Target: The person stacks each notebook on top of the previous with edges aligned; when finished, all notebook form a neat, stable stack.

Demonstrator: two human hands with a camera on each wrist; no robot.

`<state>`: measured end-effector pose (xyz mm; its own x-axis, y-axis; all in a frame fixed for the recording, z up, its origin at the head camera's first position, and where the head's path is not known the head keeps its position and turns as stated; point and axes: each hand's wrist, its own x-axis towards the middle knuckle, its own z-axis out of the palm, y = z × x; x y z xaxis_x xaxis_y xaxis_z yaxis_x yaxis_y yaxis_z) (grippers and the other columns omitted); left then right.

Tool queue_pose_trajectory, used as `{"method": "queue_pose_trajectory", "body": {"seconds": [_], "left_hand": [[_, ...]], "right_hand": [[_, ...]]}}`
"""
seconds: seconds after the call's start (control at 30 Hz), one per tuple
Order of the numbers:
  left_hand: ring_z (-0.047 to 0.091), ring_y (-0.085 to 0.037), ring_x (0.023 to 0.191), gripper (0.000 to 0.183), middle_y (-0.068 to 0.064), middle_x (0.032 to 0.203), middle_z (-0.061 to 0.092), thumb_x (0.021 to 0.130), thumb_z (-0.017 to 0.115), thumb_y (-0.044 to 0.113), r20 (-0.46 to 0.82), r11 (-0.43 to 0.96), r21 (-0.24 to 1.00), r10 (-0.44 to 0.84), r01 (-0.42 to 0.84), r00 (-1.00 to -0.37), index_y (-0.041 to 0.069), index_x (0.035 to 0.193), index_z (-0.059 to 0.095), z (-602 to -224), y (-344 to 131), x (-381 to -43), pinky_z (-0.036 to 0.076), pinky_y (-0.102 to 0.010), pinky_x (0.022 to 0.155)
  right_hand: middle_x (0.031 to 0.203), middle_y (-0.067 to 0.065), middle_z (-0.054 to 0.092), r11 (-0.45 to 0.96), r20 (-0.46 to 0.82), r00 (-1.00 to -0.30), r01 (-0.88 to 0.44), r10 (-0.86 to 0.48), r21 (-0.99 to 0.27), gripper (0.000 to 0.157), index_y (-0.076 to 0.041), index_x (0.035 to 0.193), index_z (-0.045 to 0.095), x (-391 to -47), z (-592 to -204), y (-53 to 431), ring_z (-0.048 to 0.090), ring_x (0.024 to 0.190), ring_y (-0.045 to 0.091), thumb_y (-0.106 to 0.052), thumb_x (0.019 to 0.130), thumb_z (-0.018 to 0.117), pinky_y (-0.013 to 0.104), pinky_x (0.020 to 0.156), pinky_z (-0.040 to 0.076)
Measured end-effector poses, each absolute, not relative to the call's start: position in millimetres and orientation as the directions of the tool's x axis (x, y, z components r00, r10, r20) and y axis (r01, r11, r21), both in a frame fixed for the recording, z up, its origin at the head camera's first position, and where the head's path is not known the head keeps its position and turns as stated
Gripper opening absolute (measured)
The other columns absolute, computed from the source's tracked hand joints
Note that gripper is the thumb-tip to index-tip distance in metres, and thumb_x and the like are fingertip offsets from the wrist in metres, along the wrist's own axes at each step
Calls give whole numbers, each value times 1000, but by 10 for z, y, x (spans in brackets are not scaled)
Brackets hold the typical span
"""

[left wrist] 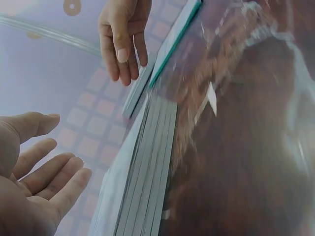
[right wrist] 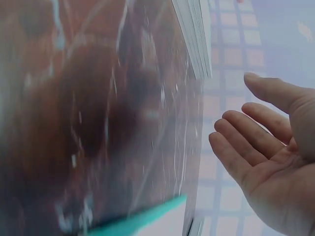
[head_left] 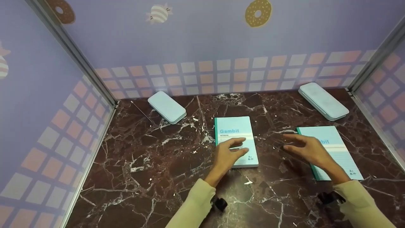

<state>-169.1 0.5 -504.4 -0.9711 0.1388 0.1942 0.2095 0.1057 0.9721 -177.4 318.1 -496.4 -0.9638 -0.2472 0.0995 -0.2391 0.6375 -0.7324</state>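
Note:
A stack of notebooks (head_left: 235, 124) with pale covers, green spines and the word "Gambit" lies in the middle of the table. Its layered edges (left wrist: 147, 167) show in the left wrist view. Over the lower part of this stack is my left hand (head_left: 227, 154), thumb and fingers apart with nothing between them. Another "Gambit" notebook (head_left: 341, 158) lies to the right, partly covered in the head view by my right hand (head_left: 308, 151). That hand's fingers (right wrist: 241, 140) are extended and loosely bent, holding nothing, and they point toward the stack.
Behind the stack to the left lies a pale rounded case (head_left: 167, 107), with a thin dark pencil-like stick (head_left: 142, 113) beside it. A second pale case (head_left: 324, 100) lies at the back right. Patterned panels (head_left: 202, 41) wall in the back and sides of the marbled table (head_left: 126, 190).

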Motion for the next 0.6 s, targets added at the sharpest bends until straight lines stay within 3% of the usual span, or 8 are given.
{"method": "queue_pose_trajectory", "body": {"seconds": [0.13, 0.37, 0.5, 0.6], "left_hand": [[74, -31, 112, 33, -10, 120, 77, 90, 86, 8, 133, 93, 984, 161, 149, -978, 5, 123, 79, -5048, 203, -1698, 61, -24, 88], [73, -30, 112, 35, -4, 118, 77, 89, 87, 7, 107, 99, 987, 194, 127, -975, 5, 123, 79, -5089, 558, -1708, 59, -20, 87], [75, -26, 108, 37, -7, 118, 77, 87, 88, 7, 90, 104, 988, 206, 113, -974, 4, 123, 78, -5099, 747, -1714, 58, -18, 86], [76, -24, 105, 37, -6, 118, 77, 87, 89, 8, 66, 107, 990, 208, 90, -976, 6, 122, 79, -5114, 882, -1717, 57, -18, 86]], "right_hand": [[143, 23, 64, 628, 102, -966, -233, -237, -743, 48, -1, 143, 66, -1787, -4972, 3369, 64, 121, 49, -24, 102, 76, 18, 83, 55], [141, 25, 64, 634, 93, -977, -197, -194, -748, 48, 0, 144, 65, -1777, -4999, 3704, 64, 122, 46, -25, 103, 74, 8, 84, 50], [141, 26, 63, 647, 110, -980, -193, -167, -737, 48, 0, 143, 65, -1762, -5009, 3879, 68, 118, 16, -24, 103, 75, 6, 81, 49], [140, 27, 64, 652, 118, -983, -183, -143, -736, 48, 0, 143, 66, -1754, -5014, 3985, 61, 111, -8, -24, 102, 76, 5, 81, 48]]}}
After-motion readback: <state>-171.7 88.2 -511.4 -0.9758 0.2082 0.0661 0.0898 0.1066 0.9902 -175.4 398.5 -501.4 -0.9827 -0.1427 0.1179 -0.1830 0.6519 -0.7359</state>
